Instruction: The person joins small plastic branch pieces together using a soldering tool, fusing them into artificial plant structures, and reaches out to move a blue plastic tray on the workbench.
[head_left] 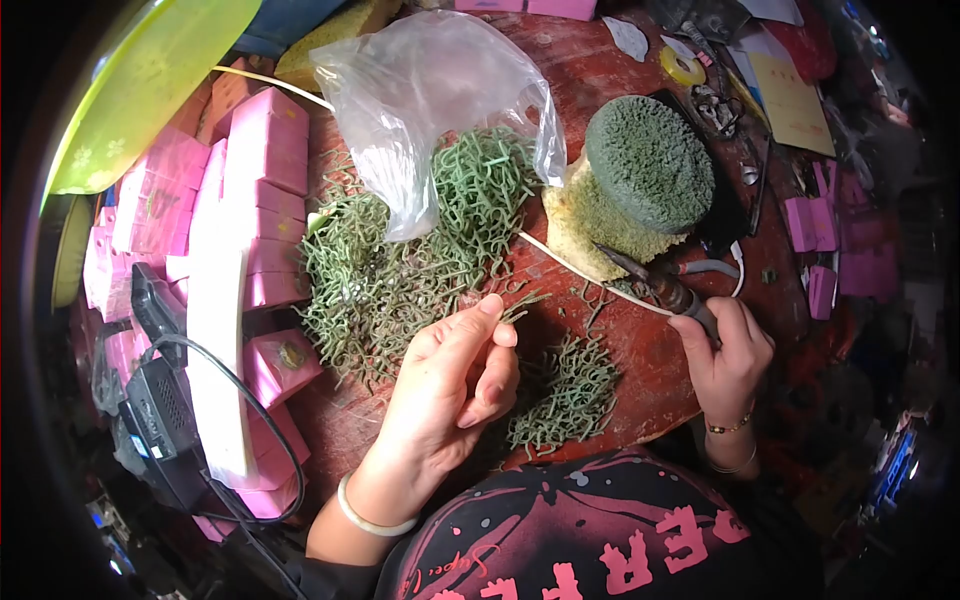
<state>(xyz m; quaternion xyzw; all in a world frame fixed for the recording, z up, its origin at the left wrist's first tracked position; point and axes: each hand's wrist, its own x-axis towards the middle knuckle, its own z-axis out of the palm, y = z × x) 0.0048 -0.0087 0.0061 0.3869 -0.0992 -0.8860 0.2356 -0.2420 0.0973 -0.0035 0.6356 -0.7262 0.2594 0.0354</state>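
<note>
Between the thumb and fingers of my left hand point(455, 375) is a thin green strand point(524, 304). My right hand point(728, 352) grips the handle of a dark pen-like tool point(672, 290), whose narrow tip points up and left, by the edge of a yellowish sponge-like block point(572, 225). A round green textured piece point(655, 160) rests on that block. A large pile of short green strands point(390, 270) lies beyond my left hand, and a smaller pile point(570, 392) lies between my hands.
A clear plastic bag point(440, 90) covers part of the large pile. Pink blocks point(272, 210) are stacked at the left beside a long white strip point(216, 370) and a black device point(160, 400) with cables. A white cord point(570, 266) crosses the red table point(350, 425). Yellow tape point(682, 66) lies far right.
</note>
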